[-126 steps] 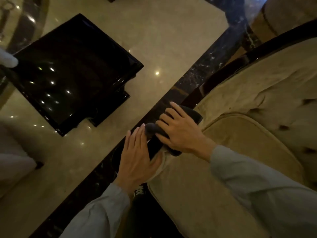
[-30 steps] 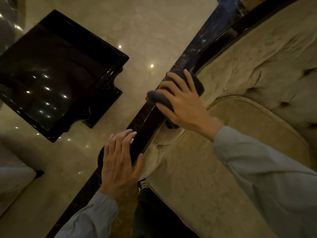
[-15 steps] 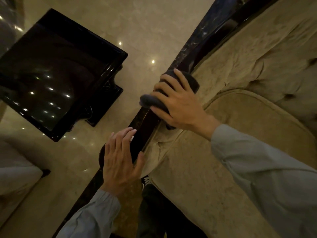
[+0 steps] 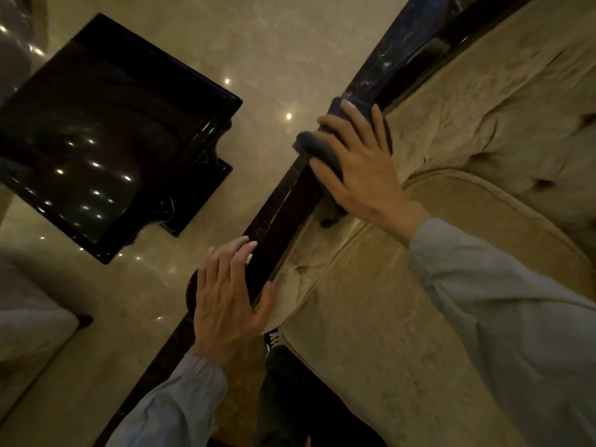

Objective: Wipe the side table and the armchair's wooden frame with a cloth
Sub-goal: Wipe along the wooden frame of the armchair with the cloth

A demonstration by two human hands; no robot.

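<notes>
My right hand presses a dark grey cloth onto the armchair's dark wooden arm rail, about midway along it. My left hand lies flat, fingers spread, on the rounded near end of that rail and holds nothing. The beige tufted armchair fills the right side. The glossy black square side table stands on the floor to the left, apart from both hands.
Polished beige marble floor with light reflections lies between table and chair. A dark marble floor strip runs beside the rail. Another pale upholstered seat sits at the left edge. My dark trouser leg and shoe are below.
My right hand has slid the cloth further up the arm rail, away from me. My left hand has stayed on the near end of the rail.
</notes>
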